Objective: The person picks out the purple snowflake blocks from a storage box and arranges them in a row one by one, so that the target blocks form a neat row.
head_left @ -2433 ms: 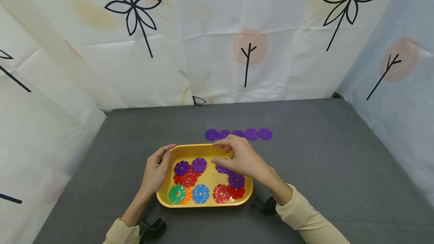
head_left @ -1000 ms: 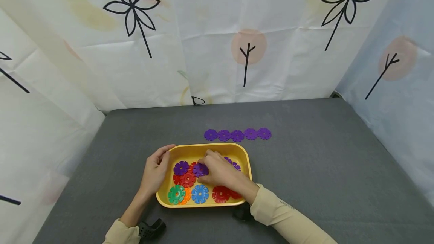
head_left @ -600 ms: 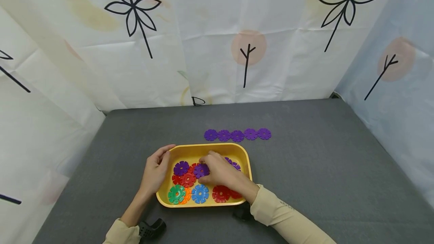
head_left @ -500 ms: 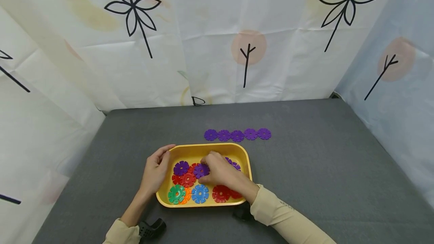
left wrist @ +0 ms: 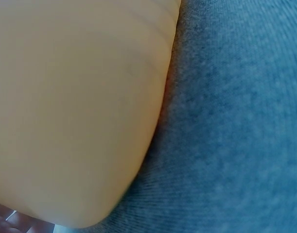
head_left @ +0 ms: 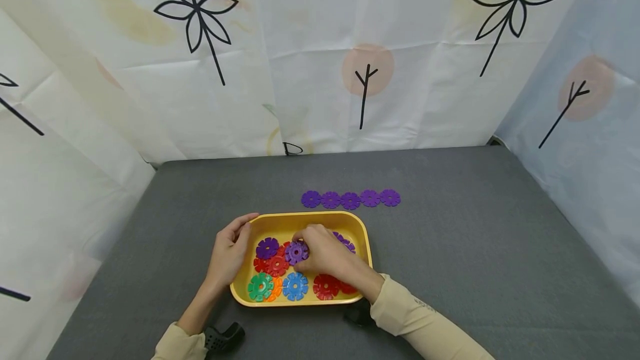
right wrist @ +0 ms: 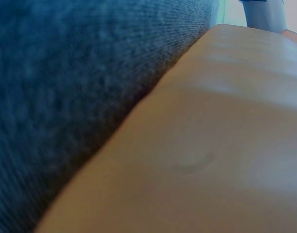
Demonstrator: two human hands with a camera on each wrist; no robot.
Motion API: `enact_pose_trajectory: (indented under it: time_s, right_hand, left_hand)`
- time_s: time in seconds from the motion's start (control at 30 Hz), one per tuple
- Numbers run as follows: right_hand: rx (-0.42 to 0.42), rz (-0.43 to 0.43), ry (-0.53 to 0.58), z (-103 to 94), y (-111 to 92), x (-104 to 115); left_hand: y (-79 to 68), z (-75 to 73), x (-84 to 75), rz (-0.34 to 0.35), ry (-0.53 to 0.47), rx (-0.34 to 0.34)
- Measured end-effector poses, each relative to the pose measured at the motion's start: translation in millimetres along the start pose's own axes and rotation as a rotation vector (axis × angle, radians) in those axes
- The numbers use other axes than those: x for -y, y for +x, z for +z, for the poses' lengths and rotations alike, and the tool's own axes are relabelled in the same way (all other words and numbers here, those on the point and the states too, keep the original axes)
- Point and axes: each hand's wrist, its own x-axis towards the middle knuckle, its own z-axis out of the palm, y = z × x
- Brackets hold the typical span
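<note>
In the head view a yellow tray (head_left: 300,304) lies on the grey cloth. My left hand (head_left: 229,251) holds its left rim, thumb near the edge and fingers at the upper-left corner. Inside the tray, my right hand (head_left: 322,250) pinches a purple snowflake disc (head_left: 297,253) between fingers and thumb; its right part is hidden. Around it lie a second purple disc (head_left: 267,248), red discs (head_left: 277,265), a green disc (head_left: 260,286), an orange disc (head_left: 274,289) and a blue disc (head_left: 295,286). Both wrist views show mostly blurred skin and cloth.
Behind the tray, several purple discs (head_left: 350,200) form a row on the grey cloth (head_left: 450,238). More purple discs (head_left: 345,242) and red discs (head_left: 326,287) are partly covered by the right hand and wrist. A printed white curtain (head_left: 310,99) stands behind.
My right hand has come from above the tray's right side down to its middle, onto the purple disc. That disc has since tilted and looks lighter. My left hand stays put.
</note>
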Motion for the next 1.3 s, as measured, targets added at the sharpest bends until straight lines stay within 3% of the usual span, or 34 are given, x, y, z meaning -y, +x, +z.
enact_pose_trajectory:
  time_s: [0.83,1.07,1.3]
  right_hand:
    - [0.000,0.018,0.023,-16.9,-9,1]
    - [-0.075,-0.043,0.053,-35.1,-17,-4]
    - [-0.181,-0.010,0.078,-55.1,-27,-16]
  left_hand:
    - [0.6,-0.7,-2.2,-0.025,0.004,-0.001]
    - [-0.5,-1.2,-2.0,-0.017,-0.006,0.006]
    - [-0.8,-1.5,-2.3,-0.010,-0.009,0.011]
